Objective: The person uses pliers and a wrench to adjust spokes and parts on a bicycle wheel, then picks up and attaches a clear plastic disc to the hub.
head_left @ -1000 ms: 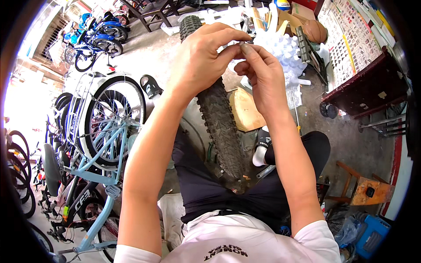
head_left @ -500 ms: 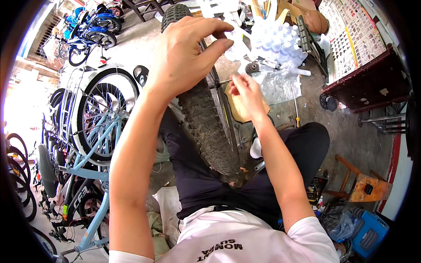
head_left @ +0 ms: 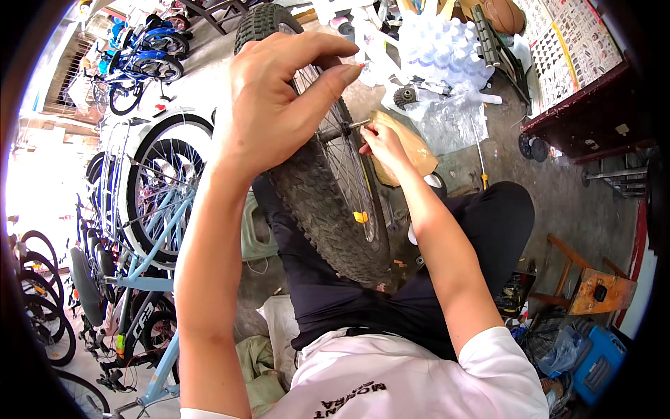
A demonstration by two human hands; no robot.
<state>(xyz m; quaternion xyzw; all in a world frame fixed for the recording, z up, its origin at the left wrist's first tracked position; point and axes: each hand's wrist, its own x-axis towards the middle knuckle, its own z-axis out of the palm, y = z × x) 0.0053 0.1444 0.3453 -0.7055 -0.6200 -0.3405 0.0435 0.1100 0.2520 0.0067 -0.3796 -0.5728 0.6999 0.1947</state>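
Observation:
A bicycle wheel [head_left: 317, 223] with a knobby black tyre stands between my legs, its spokes and a yellow-orange reflector [head_left: 360, 217] facing right. My left hand [head_left: 269, 105] is over the wheel's left side and hides part of the tyre. Its thumb and forefinger are apart, with a tiny orange-red spot by the thumb tip; the other fingers are mostly hidden. On the wheel's right side, a metal axle [head_left: 359, 125] sticks out of the hub. My right hand [head_left: 384, 145] has its fingertips closed at the axle's outer end.
Light-blue bicycle [head_left: 146, 258] and others crowd the left. Beyond my right hand lie cardboard [head_left: 408, 146], a sprocket cassette [head_left: 404, 96], clear plastic sheeting [head_left: 453, 126] and a screwdriver [head_left: 483, 171]. A dark red cabinet [head_left: 586, 115], a wooden stool [head_left: 590, 293] and a blue case [head_left: 597, 363] stand at right.
The wheel has turned relative to the view, so more spokes and the reflector show. My right hand has shifted slightly down and left; my left hand has moved slightly left.

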